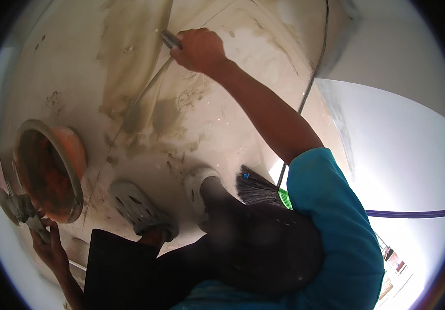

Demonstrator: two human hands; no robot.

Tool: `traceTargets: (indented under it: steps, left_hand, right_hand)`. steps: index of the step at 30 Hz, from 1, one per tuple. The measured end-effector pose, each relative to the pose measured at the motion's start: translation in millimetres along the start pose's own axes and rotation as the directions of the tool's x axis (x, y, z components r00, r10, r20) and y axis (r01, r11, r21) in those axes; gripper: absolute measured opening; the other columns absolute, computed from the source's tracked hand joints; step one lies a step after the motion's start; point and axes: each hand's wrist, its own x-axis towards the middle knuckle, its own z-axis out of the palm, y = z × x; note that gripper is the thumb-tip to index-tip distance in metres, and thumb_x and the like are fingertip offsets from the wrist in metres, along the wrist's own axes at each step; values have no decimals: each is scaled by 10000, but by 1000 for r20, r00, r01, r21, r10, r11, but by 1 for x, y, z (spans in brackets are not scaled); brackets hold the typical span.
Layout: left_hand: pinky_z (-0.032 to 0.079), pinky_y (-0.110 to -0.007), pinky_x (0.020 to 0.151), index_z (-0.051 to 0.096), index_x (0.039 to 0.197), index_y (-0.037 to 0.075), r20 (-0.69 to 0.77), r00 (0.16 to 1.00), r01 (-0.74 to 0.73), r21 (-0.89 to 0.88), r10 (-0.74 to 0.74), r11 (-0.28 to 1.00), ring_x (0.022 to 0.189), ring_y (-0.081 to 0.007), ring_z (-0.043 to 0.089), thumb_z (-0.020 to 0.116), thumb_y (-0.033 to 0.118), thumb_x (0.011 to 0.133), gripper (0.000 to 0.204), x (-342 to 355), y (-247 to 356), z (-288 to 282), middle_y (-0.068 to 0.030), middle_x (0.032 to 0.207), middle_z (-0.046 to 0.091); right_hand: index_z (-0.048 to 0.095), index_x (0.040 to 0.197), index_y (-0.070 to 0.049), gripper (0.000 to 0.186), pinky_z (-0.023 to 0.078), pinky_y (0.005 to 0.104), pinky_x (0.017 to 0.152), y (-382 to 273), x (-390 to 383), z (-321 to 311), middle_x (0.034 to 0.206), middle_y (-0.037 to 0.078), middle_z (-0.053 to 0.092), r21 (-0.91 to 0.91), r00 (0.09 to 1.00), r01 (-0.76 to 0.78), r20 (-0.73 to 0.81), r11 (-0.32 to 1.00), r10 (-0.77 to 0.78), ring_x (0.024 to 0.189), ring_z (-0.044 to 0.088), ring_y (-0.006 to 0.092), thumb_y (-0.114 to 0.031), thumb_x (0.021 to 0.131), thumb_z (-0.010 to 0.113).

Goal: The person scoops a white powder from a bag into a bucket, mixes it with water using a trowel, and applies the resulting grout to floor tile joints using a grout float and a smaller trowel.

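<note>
Head view: your right hand (199, 50) is closed around a short grey tool (170, 39), on the floor's (264, 88) thin dark seam (142, 93); its working edge is hard to make out. Your left hand (52, 248) grips a putty-caked tool (25, 207) just beside the orange bucket (73, 147). For good work, you should probably press evenly, draw along the seam in 1 smooth stroke, and keep your 2 shoes (134, 201) off the damp patches (165, 116).

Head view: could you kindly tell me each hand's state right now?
Left hand: closed on a grey, crusted handle; the tool's full shape is unclear.
Right hand: closed on a grey, cylindrical handle; its other end cannot be told.
</note>
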Motion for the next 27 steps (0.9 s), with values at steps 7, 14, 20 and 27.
traceTargets:
  steps: [7, 14, 20, 27]
  left_hand:
    - [407, -327, 975, 577, 993, -14, -50, 997, 52, -144, -60, 988, 1149, -174, 511, 532, -30, 862, 140, -27, -50, -9, -93, 1336, 567]
    - [388, -372, 1012, 544, 906, 10, -47, 997, 61, -92, -65, 994, 1176, -230, 495, 535, -32, 871, 56, -60, -109, -12, -133, 1364, 541]
    - [389, -358, 1008, 554, 925, 7, -50, 989, 131, -132, -138, 983, 1171, -216, 496, 525, -37, 873, 75, -62, -129, -12, -133, 1369, 538]
    - [391, -339, 999, 556, 929, 9, -14, 983, 181, -151, -186, 972, 1149, -197, 501, 510, -54, 864, 101, -40, -123, -13, -129, 1363, 543]
  right_hand:
    - [725, 1005, -48, 293, 507, 269, 669, 34, -19, -27, 804, 38, 673, 515, 977, -70, -139, 854, 164, 703, 599, 134, -258, 801, 710]
    - [677, 1140, -134, 350, 552, 308, 758, 26, -30, 53, 1097, -1, 659, -230, 706, 617, -260, 752, -659, 945, 614, 196, -86, 795, 703]
    - [690, 1072, -92, 295, 552, 335, 753, 4, -57, 42, 1032, 58, 677, -229, 852, 503, -29, 834, -522, 908, 647, 238, -158, 786, 720]
    - [716, 966, -121, 238, 545, 418, 643, 4, -6, 30, 670, 139, 665, -203, 962, 6, -265, 979, -61, 640, 662, 341, -274, 789, 675]
